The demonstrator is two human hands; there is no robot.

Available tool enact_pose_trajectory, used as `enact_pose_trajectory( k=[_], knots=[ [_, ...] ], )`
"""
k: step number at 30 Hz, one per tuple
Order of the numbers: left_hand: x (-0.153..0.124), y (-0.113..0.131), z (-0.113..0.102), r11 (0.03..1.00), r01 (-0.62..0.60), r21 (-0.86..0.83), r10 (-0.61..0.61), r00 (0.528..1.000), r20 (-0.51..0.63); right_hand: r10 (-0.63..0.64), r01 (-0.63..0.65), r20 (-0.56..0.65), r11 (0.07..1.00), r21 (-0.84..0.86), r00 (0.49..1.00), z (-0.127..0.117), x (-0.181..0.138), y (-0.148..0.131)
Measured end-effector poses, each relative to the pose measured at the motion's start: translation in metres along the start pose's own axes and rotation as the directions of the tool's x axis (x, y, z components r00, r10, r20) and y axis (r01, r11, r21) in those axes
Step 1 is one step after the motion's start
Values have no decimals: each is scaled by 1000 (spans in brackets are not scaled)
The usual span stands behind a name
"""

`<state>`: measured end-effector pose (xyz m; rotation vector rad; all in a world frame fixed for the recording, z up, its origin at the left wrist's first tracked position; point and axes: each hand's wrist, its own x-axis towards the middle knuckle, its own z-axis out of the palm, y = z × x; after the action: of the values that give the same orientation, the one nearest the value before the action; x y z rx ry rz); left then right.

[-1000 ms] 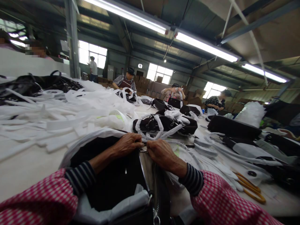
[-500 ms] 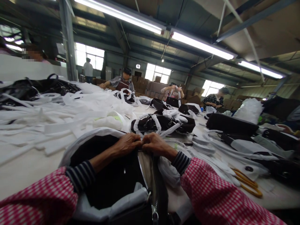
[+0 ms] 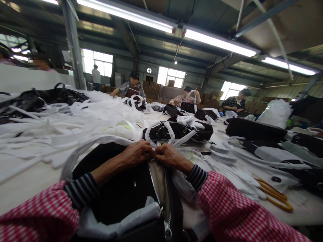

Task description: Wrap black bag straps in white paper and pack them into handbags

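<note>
"On the near side of the long white table [image 3: 17, 191], what lies in front of the person?"

"A large black fabric bag [image 3: 116, 181], lying with its silver-toothed metal zip [image 3: 154, 185] partly open, so that a strip of grey-beige lining [image 3: 160, 178] shows."

"And the hands?"

"Both are at the bag's far end, close together. The left hand [image 3: 138, 150] reaches across the black fabric, fingers bent and pinched narrow on that end. The right hand [image 3: 170, 155] comes from the other side, its fingers curled just as tightly there. Exactly which part they grip, I can't tell; the knuckles cover it."

"What's that pale arc?"

"A strap wrapped in white paper-like material [image 3: 85, 144], curving up the left and passing behind the left hand. A second white-wrapped strap [image 3: 136, 219] lies across the bag's near part, beside a silver ring pull [image 3: 168, 232]."

"Anything around it?"

"Loose white strips [image 3: 63, 143] are heaped to the left, another black bag with white-wrapped handles [image 3: 180, 132] lies just beyond, and yellow looped handles [image 3: 274, 192] rest to the right."
</note>
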<state>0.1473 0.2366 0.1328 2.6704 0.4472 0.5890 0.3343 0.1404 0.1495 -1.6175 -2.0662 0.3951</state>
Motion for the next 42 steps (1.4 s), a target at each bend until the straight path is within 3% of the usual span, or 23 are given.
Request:
enact_pose_trajectory(
  k=[5,10,14,16,20,24,28,31,34,37,40,42],
  knots=[
    [11,1,4,996,-32,80,27,997,66,-15,18,43,998,-67,999,-2,3,-3],
    [12,2,10,995,-1,99,-2,999,38,-22,23,57,1000,-13,998,-7,1,-4],
    [7,6,-4,996,77,40,-76,997,-18,43,-54,63,980,191,997,-18,-9,-5],
    [6,9,-14,991,126,-41,-129,990,-64,48,-56,44,980,192,998,-25,-13,-7],
    [9,18,-23,920,165,-356,-229,962,-146,-24,29,33,986,-164,999,-37,-19,-18],
    [10,31,-10,770,143,-621,-196,980,-18,13,59,139,866,-497,990,-41,-29,-31],
    [7,34,7,562,196,-804,-225,971,79,79,24,127,755,-655,989,-42,-41,-33],
    [4,28,13,519,203,-830,-265,962,69,74,3,86,740,-673,994,-42,-47,-24],
    [2,23,16,487,200,-850,-300,953,52,52,-23,32,800,-599,998,-39,-48,-14],
    [2,22,18,451,206,-868,-330,943,52,16,-38,-55,906,-421,998,-33,-40,-8],
    [1,22,19,427,215,-878,-352,934,57,51,-75,-245,993,-90,968,-22,-26,-6],
    [0,22,18,419,220,-881,-361,931,61,117,-68,-313,984,163,942,-13,-16,-7]
  ],
)
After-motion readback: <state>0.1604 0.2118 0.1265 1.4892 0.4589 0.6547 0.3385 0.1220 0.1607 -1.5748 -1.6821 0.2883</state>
